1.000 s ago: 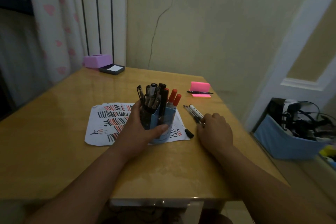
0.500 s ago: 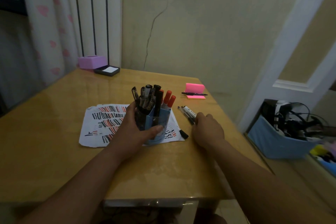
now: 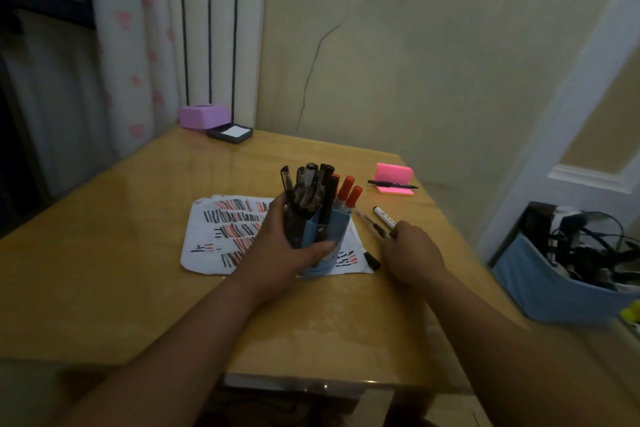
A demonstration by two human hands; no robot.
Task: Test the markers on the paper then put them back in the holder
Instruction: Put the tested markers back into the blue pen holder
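A blue holder point(image 3: 334, 230) full of several black and red markers stands on a white paper point(image 3: 221, 236) covered in black and red strokes. My left hand point(image 3: 280, 246) grips the holder from the left, thumb across its front. Just right of the paper lie a white marker point(image 3: 383, 217) and a thin pen point(image 3: 370, 222). My right hand point(image 3: 410, 251) lies knuckles up over their near ends, fingertips on them; whether it pinches one is hidden. A black cap point(image 3: 372, 260) lies by the paper's right corner.
A pink sticky-note pad point(image 3: 394, 175) with a black pen point(image 3: 393, 184) on it lies at the back right. A purple box point(image 3: 202, 116) and a dark tray point(image 3: 230, 133) sit at the far left corner. A blue bin of cables point(image 3: 568, 274) stands right of the table.
Both hands stay where they were on the holder and by the loose markers. Only my head view has shifted slightly.
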